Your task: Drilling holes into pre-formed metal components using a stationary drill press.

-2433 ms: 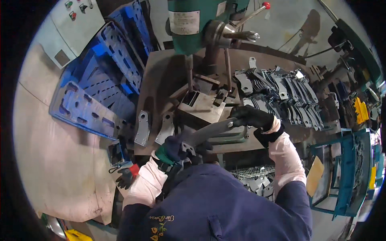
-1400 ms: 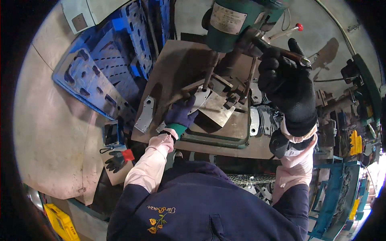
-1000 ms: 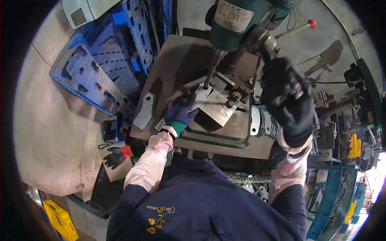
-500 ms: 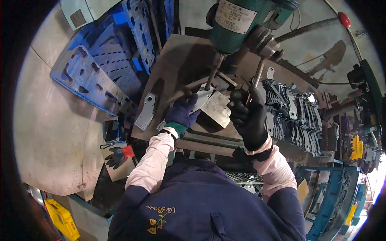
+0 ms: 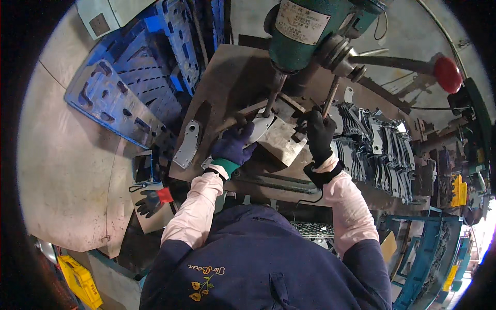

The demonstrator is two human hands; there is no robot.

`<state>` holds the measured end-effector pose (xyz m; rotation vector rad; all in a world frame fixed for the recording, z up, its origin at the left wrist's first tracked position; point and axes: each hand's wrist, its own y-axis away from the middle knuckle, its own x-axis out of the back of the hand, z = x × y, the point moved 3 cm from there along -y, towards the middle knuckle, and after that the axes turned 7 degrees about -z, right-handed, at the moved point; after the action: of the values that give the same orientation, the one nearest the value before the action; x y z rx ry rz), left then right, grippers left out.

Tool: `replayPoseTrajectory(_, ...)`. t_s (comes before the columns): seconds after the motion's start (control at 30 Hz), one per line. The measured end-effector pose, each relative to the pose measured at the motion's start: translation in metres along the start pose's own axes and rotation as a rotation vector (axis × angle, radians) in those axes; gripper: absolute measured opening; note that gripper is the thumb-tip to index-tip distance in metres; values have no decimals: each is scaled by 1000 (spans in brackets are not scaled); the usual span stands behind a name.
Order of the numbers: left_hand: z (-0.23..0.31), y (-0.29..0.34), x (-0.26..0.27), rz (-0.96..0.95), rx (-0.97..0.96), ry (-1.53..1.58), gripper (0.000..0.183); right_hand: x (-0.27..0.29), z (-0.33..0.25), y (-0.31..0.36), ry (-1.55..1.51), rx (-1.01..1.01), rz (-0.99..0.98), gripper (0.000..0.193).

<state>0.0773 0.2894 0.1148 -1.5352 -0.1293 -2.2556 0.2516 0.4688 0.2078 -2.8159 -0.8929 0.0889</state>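
My left hand (image 5: 234,143), in a purple glove with a green cuff, is closed on a curved grey metal plate (image 5: 258,127). The plate lies beside a square steel block (image 5: 282,140) on the machine table. The drill press spindle (image 5: 274,94) comes down onto the plate's far end; whether the bit is in the metal I cannot tell. My right hand (image 5: 320,133), in a black glove, wraps round the lower end of a feed lever (image 5: 331,96). Above the table hangs the green drill head (image 5: 294,49).
Another curved plate (image 5: 189,144) lies left of my left hand. Rows of stacked metal plates (image 5: 374,142) cover the table's right side. A lever with a red knob (image 5: 447,74) juts out at upper right. Blue pallets (image 5: 116,98) lean at left, and a spare glove (image 5: 150,202) lies below them.
My right hand has moved farther away from me with the feed lever. The red-knobbed lever has swung lower and looks larger. My left hand stays on the plate.
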Motion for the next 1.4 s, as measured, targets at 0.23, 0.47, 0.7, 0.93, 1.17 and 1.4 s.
replayPoseTrajectory(0.23, -9, 1, -10, 54, -61, -48, 70, 6, 10, -20, -110, 140, 47, 23)
replayPoseTrajectory(0.47, -9, -2, -13, 61, -61, -10, 71, 26, 26, -33, 247, 79, 163, 24)
replayPoseTrajectory(0.7, -17, -3, -16, 27, -46, -30, 68, 25, 33, -42, 42, 50, 194, 34)
replayPoseTrajectory(0.93, -1, -1, 6, -8, -61, -69, 66, 67, 80, -82, 306, 206, 270, 27)
replayPoseTrajectory(1.17, -11, 7, -3, 28, -51, 20, 66, 105, 65, -143, 698, 473, 23, 21)
replayPoseTrajectory(1.4, -16, 3, -12, -27, -19, -27, 66, 107, 25, -163, 1165, 664, 314, 27)
